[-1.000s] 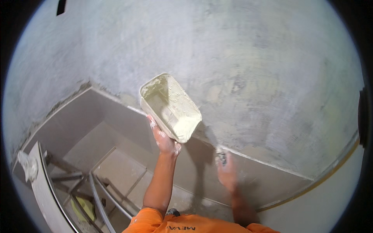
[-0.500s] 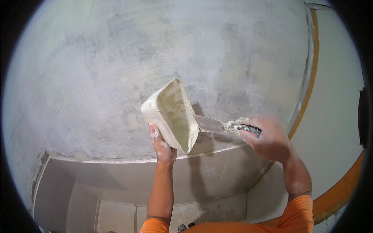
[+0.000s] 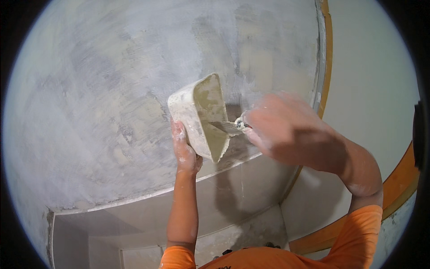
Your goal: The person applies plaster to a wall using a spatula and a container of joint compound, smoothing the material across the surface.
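Observation:
My left hand (image 3: 184,149) grips a cream plastic tub (image 3: 188,107) from beneath and its left side. The tub is tilted, its mouth facing right, with wet plaster along the rim and smears inside. In my right hand (image 3: 286,130), slightly blurred, is the handle of a putty knife (image 3: 222,127), closed in the fingers. The knife's blade reaches into the tub's mouth, and plaster clings around its neck. White plaster marks the fingers of my left hand.
Behind the tub spreads a large grey, patchily plastered surface (image 3: 112,89), its lower edge lined in white. An orange-brown trim strip (image 3: 328,58) runs along its right side, beside a pale wall (image 3: 371,67). Below lies a grey recessed area (image 3: 134,224).
The putty knife's blade has gone from the tub's lower right rim into its mouth. My right hand has turned and moved up and left, while the tub sits slightly higher. The view has shifted.

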### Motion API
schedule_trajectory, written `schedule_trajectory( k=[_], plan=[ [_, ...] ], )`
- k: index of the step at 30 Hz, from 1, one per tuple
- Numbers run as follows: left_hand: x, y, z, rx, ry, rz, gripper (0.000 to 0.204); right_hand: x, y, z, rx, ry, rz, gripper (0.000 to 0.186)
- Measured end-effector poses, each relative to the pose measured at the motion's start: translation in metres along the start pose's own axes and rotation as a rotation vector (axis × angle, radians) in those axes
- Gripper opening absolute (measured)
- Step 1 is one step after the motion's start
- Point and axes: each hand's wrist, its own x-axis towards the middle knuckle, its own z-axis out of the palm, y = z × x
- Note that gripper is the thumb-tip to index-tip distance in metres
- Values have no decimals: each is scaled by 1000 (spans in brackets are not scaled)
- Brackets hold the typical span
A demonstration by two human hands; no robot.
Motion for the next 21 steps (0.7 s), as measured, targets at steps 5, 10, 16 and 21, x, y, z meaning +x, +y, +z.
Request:
schedule_trajectory(
  k=[5,10,16,21],
  plan=[
    [10,-2,5,-23,29,-46,70,3,7,-2,156,-16,-40,14],
    [14,-3,10,-26,0,-51,67,23,10,-6,235,-355,295,17],
    [19,14,48,43,107,-93,42,33,31,-6,395,-606,418,26],
    [29,23,58,266,-67,-233,41,26,45,-9,448,-601,471,24]
  ],
)
